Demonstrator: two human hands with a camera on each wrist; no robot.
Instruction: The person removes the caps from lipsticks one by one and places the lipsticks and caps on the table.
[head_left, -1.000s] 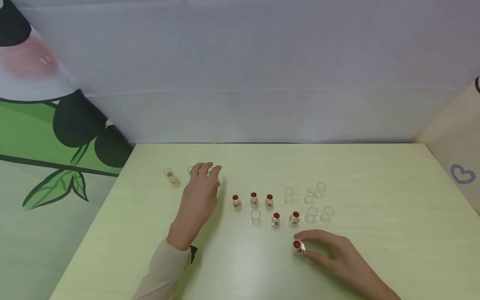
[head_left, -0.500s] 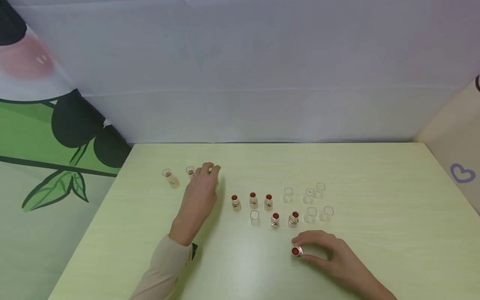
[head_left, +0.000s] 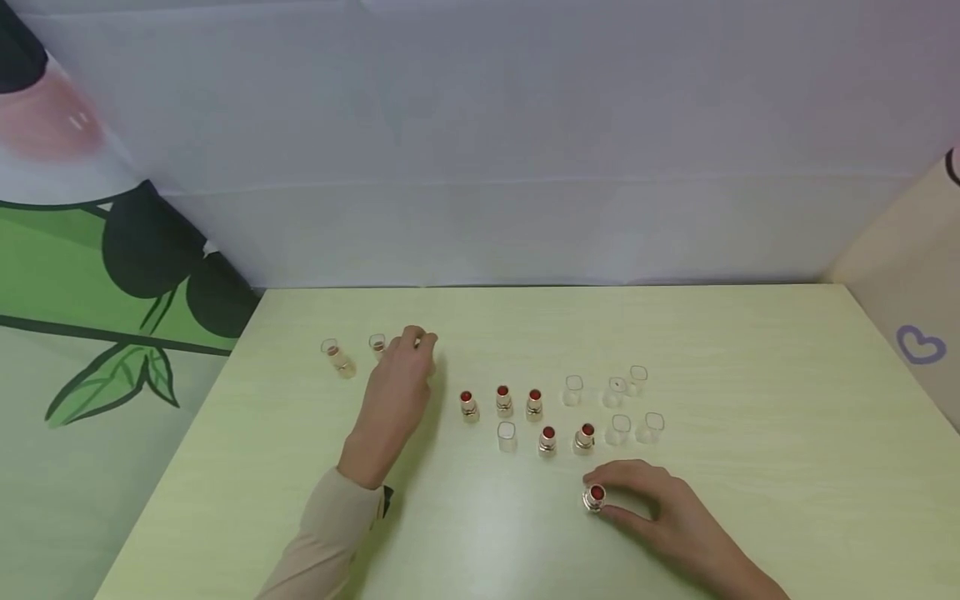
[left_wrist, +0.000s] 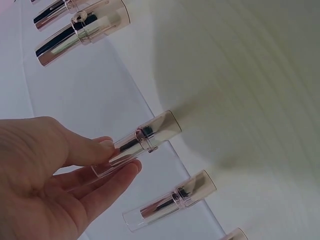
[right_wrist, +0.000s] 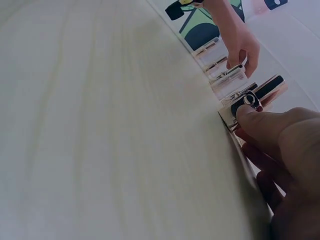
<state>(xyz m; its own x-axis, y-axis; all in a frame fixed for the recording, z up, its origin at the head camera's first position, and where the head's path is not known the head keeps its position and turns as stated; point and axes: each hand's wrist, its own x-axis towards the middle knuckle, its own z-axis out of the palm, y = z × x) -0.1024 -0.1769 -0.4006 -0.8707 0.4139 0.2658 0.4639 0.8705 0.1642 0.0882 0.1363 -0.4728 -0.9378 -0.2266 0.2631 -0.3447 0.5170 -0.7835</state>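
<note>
My left hand (head_left: 397, 383) is at the back left and pinches the clear cap of a gold lipstick, which the left wrist view shows as a capped lipstick (left_wrist: 150, 132) standing on the table. Beside it are a second capped lipstick (left_wrist: 170, 200) and, on the other side, an uncapped gold tube (left_wrist: 60, 45). Near the front, my right hand (head_left: 660, 508) holds an uncapped lipstick (head_left: 594, 497) with a dark red top between thumb and fingers. In the right wrist view, thumb and fingers grip the base of this lipstick (right_wrist: 232, 112); it looks upright on or just above the tabletop.
Several uncapped lipsticks (head_left: 503, 402) stand mid-table. A clear cap (head_left: 506, 437) stands in front of them, and several more clear caps (head_left: 618, 429) are to their right. Another capped lipstick (head_left: 339, 360) stands at the far left. A pale curtain (head_left: 480, 233) hangs behind the table.
The lipstick in my right hand tilted towards me half a second ago and now stands more upright. My left hand stays nearly still at the capped lipstick. The head view shifts slightly.
</note>
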